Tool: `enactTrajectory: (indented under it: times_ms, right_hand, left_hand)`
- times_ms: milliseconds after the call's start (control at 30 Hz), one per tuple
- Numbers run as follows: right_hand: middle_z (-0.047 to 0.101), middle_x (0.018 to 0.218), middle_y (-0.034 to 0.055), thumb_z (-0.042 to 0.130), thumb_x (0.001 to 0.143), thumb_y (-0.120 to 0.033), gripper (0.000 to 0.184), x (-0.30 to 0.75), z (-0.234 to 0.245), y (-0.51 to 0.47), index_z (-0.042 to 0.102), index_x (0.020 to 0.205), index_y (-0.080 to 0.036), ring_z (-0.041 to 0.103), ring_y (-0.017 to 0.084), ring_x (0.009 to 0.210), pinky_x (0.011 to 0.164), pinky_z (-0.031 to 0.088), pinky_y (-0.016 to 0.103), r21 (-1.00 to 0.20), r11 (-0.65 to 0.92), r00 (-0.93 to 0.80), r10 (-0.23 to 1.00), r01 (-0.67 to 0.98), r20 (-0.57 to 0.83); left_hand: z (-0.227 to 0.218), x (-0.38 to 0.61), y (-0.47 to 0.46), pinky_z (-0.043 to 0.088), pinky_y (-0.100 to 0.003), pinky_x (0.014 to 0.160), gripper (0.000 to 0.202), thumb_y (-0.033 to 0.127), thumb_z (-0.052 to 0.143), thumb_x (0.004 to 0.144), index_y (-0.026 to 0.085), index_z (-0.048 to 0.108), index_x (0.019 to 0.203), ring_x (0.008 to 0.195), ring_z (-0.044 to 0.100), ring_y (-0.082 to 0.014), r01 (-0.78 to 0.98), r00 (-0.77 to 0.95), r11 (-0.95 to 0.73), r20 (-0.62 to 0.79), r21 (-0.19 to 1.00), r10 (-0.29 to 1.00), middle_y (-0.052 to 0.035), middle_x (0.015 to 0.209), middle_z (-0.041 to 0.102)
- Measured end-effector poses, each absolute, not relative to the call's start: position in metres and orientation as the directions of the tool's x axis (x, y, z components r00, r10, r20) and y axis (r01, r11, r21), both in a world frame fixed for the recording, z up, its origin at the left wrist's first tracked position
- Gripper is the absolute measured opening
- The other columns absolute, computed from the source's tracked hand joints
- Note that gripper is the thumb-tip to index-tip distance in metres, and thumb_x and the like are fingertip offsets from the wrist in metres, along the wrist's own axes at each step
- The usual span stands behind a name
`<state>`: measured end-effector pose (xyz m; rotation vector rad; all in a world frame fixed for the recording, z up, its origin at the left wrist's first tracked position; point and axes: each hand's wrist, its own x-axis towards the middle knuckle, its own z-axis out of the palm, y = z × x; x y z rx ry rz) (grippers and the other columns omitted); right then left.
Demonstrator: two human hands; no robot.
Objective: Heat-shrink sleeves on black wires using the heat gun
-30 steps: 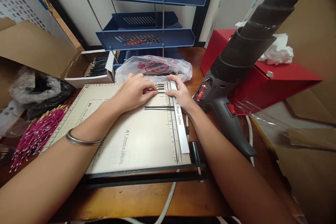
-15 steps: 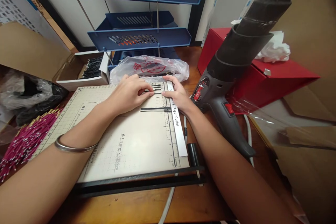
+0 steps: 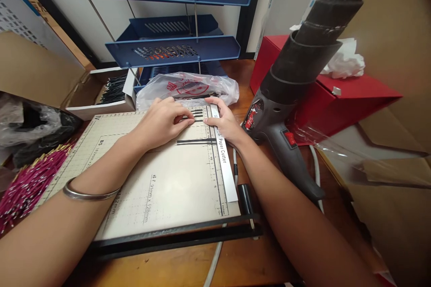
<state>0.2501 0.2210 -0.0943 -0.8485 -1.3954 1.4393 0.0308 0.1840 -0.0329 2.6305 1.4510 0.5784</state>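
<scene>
A cream paper cutter (image 3: 182, 188) with printed rulers lies before me. My left hand (image 3: 164, 119), a metal bangle on its wrist, rests near the board's far end. Its thumb and index finger pinch a thin black cord (image 3: 198, 120), mostly hidden by the fingers. Across the white strip on the right edge (image 3: 227, 175) lies my right hand (image 3: 224, 123), thumb and index finger apart. The thumb tip is close to the cord's right end; contact is unclear. Several short black pieces (image 3: 197, 113) lie just beyond. Nearer me, thin black cords (image 3: 195, 142) lie across the board.
A clear plastic bag (image 3: 161, 92) and blue rack (image 3: 175, 51) stand behind the cutter. On the left are a box of black cords (image 3: 113, 89) and magenta cords (image 3: 40, 175). To the right are a grey heat gun (image 3: 279, 112), the cutter's black handle (image 3: 246, 199) and a red box (image 3: 357, 98).
The whole view has shifted slightly, with most things a little further left. Both hands keep nearly the same position on the cutter.
</scene>
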Motion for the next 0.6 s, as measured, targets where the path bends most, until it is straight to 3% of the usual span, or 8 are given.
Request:
enactTrajectory:
  times_ms: [600]
  right_hand:
    - [0.068, 0.128, 0.0054, 0.074, 0.058, -0.028, 0.064, 0.2494, -0.0925, 0.2214, 0.059, 0.120, -0.028, 0.060, 0.033, 0.131, 0.122, 0.049, 0.052, -0.988, 0.084, -0.300, 0.946, -0.127, 0.119]
  left_hand:
    - [-0.0325, 0.0328, 0.1834, 0.040, -0.044, 0.090, 0.027, 0.041, 0.063, 0.102, 0.025, 0.083, 0.092, 0.087, 0.059, -0.0267, 0.806, 0.474, -0.544, 0.297, 0.232, 0.829, -0.0063, 0.080, 0.076]
